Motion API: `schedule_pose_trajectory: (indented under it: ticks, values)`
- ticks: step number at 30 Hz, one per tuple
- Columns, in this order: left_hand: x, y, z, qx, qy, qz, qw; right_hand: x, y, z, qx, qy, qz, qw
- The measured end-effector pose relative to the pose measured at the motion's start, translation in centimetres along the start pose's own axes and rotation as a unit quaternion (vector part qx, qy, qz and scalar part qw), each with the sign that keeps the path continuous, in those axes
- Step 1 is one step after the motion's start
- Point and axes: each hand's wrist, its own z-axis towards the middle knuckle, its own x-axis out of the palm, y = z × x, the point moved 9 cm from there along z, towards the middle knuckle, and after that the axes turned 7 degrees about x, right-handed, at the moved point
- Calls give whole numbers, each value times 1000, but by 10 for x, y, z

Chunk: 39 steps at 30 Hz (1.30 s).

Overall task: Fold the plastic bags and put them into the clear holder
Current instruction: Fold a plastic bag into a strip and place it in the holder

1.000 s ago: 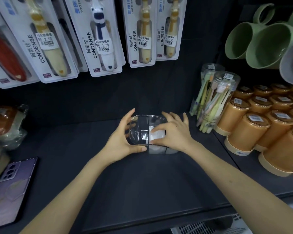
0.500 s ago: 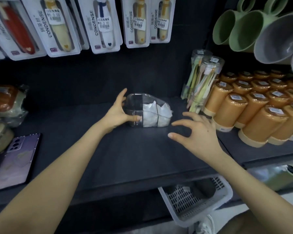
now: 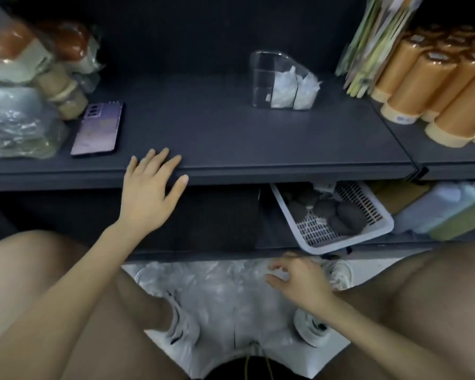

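Plastic bags (image 3: 217, 292) lie under the right hand (image 3: 299, 281), fingers loosely curled, nothing gripped; several clinging layers could be lifted together. The left hand (image 3: 148, 193) is laid open on the shelf (image 3: 285, 160).

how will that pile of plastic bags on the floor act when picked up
Probably floppy: the plastic bags lie crumpled in a thin, see-through heap. Likely very light for their bulk. The glossy film looks slippery, so single bags may slide off.

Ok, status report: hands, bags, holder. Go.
Left hand open, at shelf edge. Right hand open, low over loose plastic bags. Clear holder on shelf, two folded bags inside. Phone off left, clear of the path.
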Motion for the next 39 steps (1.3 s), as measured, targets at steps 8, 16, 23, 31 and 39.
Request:
schedule_pose_trajectory:
  ticks: [8, 16, 23, 31, 39]
  values:
    - [-10, -39, -80, 96, -158, -17, 983, 168, -50, 36, 176, 184, 14, 967]
    - [52, 17, -134, -9, 22, -40, 999, 237, -88, 73, 252, 262, -11, 932]
    - [201, 44, -187, -124, 411, 19, 903, 289, -83, 30, 231, 365, -52, 900]
    - [246, 27, -197, -53, 449, 90, 888, 204, -61, 43, 143, 308, -29, 940]
    - [154, -5, -152, -125, 266, -170, 941, 110, -19, 37, 68, 266, -161, 948]
